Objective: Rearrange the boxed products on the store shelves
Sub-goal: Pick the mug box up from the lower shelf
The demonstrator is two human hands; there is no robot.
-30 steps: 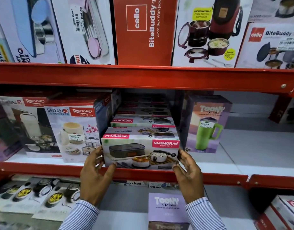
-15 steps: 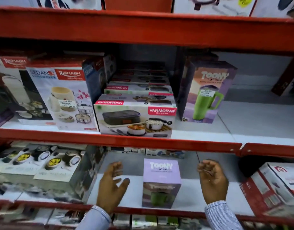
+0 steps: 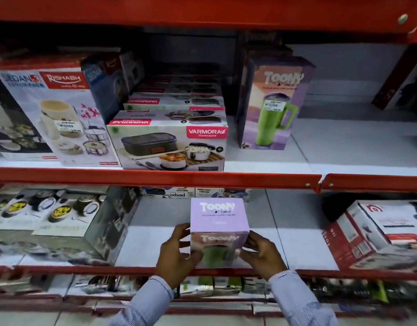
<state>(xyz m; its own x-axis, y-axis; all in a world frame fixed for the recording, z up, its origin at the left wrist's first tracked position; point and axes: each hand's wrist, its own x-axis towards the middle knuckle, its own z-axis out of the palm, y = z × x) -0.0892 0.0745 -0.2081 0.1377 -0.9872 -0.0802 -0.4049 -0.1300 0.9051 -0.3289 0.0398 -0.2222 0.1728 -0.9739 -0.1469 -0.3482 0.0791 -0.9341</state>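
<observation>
- Head view gives me red shelves (image 3: 155,178) in tiers, with white boards; the one I am working at is the lower tier, its front rail (image 3: 85,269) crossing just under my hands.
- Upper tier, largest first: a big lunch-set box (image 3: 59,118) at the left, a row of flat lunch boxes (image 3: 167,140) lined front to back beside it, then a tall purple tumbler box (image 3: 273,104) standing upright, well apart from anything on its right, where the board is bare.
- Lower tier: a wide casserole box (image 3: 49,220) on the left and a red-and-white box (image 3: 377,234) lying tilted on the right, with open board between them.
- Between those two stands a smaller purple tumbler box (image 3: 218,220), upright, near the front edge of the lower shelf.
- My left hand (image 3: 176,257) is wrapped on its left side and lower front, my right hand (image 3: 261,255) on its right side; both are closed against the cardboard, fingers curled, so the box is held between them. Whether it has lifted off the board I cannot tell.
- Progress, as I judge it: the flat lunch boxes look squared up already. This tumbler box looks like the step in hand, likely bound for its twin above. The tilted box on the right seems left to do.
</observation>
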